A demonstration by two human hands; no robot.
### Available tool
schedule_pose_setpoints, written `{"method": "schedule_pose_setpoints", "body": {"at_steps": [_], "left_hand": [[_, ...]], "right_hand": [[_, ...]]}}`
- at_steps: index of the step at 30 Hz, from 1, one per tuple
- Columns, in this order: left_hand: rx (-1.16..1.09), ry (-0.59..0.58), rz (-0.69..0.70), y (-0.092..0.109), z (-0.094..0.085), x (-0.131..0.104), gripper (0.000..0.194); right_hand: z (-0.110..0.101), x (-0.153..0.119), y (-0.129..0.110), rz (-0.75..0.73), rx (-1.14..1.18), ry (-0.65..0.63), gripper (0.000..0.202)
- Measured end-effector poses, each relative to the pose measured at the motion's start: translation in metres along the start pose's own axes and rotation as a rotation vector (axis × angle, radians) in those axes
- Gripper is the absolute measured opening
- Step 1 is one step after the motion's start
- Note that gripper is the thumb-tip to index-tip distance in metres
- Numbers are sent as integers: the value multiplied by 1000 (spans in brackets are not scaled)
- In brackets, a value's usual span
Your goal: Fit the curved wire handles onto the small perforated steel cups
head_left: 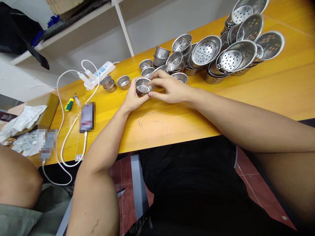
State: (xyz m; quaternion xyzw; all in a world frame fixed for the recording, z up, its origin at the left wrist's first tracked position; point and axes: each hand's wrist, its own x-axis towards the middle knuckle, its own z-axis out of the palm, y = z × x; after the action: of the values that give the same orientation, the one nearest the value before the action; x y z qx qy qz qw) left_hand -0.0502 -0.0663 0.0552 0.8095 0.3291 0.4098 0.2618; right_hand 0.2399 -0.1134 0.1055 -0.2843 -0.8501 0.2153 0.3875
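Observation:
My left hand is wrapped around a small perforated metal cup, keeping it upright just above the table. At the cup's right rim is my right hand, with its index finger reaching over the opening and its thumb on the near side. Whether a thin wire is between those fingertips is too small to tell. Several thin curved wires lie on the table in front of my hands. Just behind my hands stand more small perforated cups, and another cup is to the left.
Stacked perforated metal baskets fill the table's back right. Toward the left are a power strip with white cables, a phone and a green-yellow screwdriver. Another person's arm is at far left, near plastic bags.

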Motion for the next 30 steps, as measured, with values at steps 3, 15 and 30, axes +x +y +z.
{"method": "schedule_pose_setpoints", "body": {"at_steps": [3,15,30], "left_hand": [[34,-2,-32,-4,-7,0,103],[187,79,-269,-9,-20,-1,97],[-5,115,-252,-37,-13,0,98]], "right_hand": [[-3,3,-2,35,0,140,53],[-30,7,-29,154,-85,471,43],[-12,7,-30,62,-65,447,32]]}}
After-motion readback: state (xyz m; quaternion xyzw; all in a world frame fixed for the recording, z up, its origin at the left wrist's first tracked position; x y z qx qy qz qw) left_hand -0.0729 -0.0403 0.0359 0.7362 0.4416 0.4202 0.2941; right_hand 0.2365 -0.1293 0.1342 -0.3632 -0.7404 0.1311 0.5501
